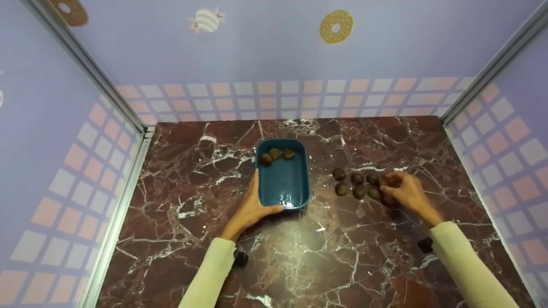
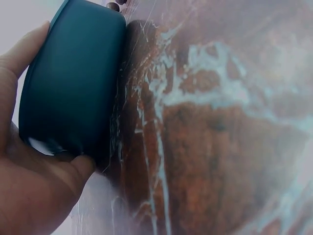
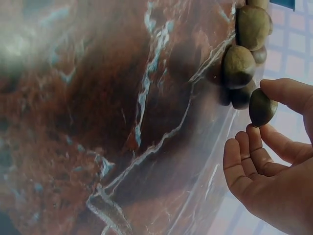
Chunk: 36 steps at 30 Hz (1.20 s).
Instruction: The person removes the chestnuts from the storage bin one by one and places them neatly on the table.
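You face a lilac wall (image 1: pixel 274 51) at twelve o'clock, checked panels (image 1: pixel 75 157) at nine and three, and glare on veined brown marble (image 1: pixel 325 269) toward six.

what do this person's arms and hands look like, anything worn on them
Both arms wear long, plain, pale yellow sleeves, left and right, reaching about to the wrist. A small black device sits at each wrist, left and right. The left hand and right hand are bare, without gloves.
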{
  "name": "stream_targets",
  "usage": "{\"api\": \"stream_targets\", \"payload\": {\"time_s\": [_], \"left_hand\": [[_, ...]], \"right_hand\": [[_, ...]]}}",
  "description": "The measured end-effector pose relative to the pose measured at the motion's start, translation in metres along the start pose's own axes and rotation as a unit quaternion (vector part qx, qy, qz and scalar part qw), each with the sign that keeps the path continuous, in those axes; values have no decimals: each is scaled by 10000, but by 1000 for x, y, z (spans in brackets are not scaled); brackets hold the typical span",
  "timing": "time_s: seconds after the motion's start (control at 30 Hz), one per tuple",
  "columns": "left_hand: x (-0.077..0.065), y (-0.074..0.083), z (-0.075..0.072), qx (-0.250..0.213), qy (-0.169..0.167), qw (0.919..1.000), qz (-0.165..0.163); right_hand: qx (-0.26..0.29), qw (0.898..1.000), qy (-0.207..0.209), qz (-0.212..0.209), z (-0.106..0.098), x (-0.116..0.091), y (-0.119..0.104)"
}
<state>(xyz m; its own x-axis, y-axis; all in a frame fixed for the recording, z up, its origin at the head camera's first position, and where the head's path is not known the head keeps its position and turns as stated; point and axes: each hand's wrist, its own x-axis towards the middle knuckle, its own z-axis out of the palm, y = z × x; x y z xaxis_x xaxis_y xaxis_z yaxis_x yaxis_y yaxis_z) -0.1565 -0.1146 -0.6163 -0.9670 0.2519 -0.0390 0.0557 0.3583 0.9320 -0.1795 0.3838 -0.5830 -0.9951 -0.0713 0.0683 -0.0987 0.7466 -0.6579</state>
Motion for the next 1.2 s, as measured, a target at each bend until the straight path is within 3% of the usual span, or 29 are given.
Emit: {"api": "stream_targets", "payload": {"time_s": [0.27,0.47,0.73,0.97,1.2], "left_hand": [[1,0,2,46,34,10000,-4],[3,-1,2,18,25,10000,19],[1,0,3,58,10,10000,-44],[-2,1,1,202,19,9995,-240],[0,1,2,238,33,9995,-192]], "right_hand": [[3,9999,85,92,-8,-15,2],[-1,9999,-97,99,-3,-26,-3],[49,9990,-72,-433,14,-30,-23],[248,9977,-124,-614,35,-35,-45],[214,9952,-199,-930,58,-34,-58]]}}
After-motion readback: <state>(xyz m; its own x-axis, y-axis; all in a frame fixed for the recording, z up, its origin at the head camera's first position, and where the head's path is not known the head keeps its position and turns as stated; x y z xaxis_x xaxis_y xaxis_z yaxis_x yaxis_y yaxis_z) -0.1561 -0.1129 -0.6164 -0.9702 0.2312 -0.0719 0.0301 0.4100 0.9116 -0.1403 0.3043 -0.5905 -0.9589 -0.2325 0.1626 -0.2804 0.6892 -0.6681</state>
